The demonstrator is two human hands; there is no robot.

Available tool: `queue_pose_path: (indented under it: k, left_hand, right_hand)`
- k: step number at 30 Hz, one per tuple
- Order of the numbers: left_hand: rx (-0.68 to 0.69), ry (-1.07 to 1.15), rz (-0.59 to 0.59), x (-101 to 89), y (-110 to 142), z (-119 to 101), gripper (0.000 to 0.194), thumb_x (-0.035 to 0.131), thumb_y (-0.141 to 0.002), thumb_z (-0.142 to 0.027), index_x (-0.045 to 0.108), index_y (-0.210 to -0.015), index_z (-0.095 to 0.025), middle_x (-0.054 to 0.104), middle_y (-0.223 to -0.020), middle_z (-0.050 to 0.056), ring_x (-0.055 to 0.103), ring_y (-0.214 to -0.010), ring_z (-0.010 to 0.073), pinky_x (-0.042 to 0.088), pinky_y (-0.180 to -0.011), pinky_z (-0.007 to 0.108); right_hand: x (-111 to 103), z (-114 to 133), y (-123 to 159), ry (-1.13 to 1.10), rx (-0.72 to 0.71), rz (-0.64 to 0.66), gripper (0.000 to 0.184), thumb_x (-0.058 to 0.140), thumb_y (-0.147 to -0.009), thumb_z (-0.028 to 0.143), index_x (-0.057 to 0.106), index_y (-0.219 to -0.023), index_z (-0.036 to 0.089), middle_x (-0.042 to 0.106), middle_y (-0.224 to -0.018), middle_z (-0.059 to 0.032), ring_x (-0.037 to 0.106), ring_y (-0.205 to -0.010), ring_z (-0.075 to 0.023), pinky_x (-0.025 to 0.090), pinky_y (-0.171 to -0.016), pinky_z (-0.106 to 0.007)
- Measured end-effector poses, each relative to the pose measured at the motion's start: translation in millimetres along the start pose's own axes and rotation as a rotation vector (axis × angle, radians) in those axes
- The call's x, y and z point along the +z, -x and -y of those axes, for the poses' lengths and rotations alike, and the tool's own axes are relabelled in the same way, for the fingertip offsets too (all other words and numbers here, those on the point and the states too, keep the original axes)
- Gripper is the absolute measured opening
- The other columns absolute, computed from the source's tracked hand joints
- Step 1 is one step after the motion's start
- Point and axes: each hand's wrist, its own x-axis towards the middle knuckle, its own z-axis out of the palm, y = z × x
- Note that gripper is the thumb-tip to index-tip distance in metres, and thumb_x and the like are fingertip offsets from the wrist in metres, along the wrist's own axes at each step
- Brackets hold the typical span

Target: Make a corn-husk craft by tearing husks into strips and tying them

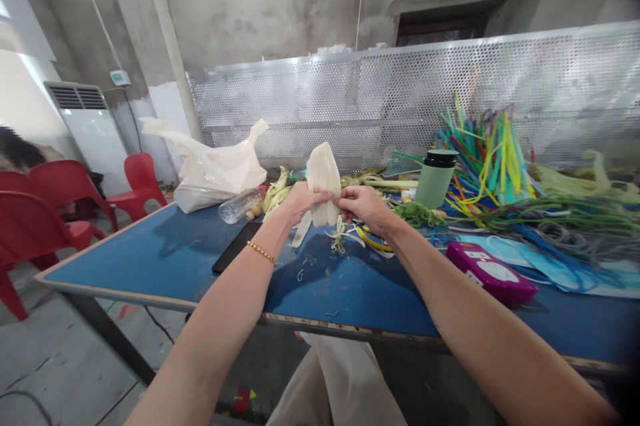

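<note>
A pale, broad corn husk point(324, 173) stands upright above the table, between my two hands. My left hand point(303, 203) grips its lower left part, thumb across the front. At the husk's lower right edge, the fingers of my right hand point(363, 205) are pinched together on it. Beneath them, thin husk strips point(339, 239) and a yellow curved strip point(374, 241) lie on the blue table point(320, 286). Behind my left hand sits a pile of greenish husks point(276, 194). A dark flat tablet-like object point(237, 249) lies beside my left forearm.
A white plastic bag point(215, 173) and a clear bottle point(239, 206) are at left. To the right stand a green tumbler point(437, 179), colourful strips point(493, 159), a magenta device point(490, 273) and blue masks point(555, 263). A perforated metal panel point(400, 99) runs behind; red chairs point(65, 193) are left.
</note>
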Motion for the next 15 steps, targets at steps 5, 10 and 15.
queue_pose_path:
  k: [5, 10, 15]
  left_hand:
    - [0.0, 0.018, 0.013, 0.4, -1.4, 2.0, 0.018, 0.081, -0.06, -0.013, 0.072, -0.075, -0.011, 0.07, -0.075, 0.009, 0.058, -0.065, 0.0176, 0.044, -0.063, 0.03]
    - [-0.016, -0.035, -0.019, 1.5, -0.7, -0.1, 0.02, 0.081, -0.06, -0.014, 0.07, -0.076, -0.012, 0.068, -0.072, 0.006, 0.057, -0.062, 0.016, 0.044, -0.061, 0.029]
    - [-0.014, -0.076, -0.017, 2.0, -1.0, -0.5, 0.027, 0.083, -0.056, -0.017, 0.07, -0.078, -0.009, 0.067, -0.071, 0.006, 0.056, -0.061, 0.0147, 0.045, -0.06, 0.028]
  right_hand:
    - [0.2, 1.6, 0.0, -0.003, -0.004, -0.038, 0.011, 0.067, -0.069, 0.02, 0.057, -0.066, 0.017, 0.056, -0.045, 0.0031, 0.047, -0.038, -0.0083, 0.039, -0.038, -0.02]
    - [0.1, 2.4, 0.1, 0.081, -0.002, -0.024, 0.009, 0.061, -0.066, 0.012, 0.056, -0.061, 0.017, 0.056, -0.044, 0.0022, 0.048, -0.038, -0.0088, 0.038, -0.038, -0.02]
    - [2.0, 3.3, 0.3, 0.154, -0.012, -0.048, 0.01, 0.056, -0.066, 0.012, 0.055, -0.059, 0.017, 0.057, -0.044, 0.0017, 0.048, -0.038, -0.0096, 0.037, -0.038, -0.02]
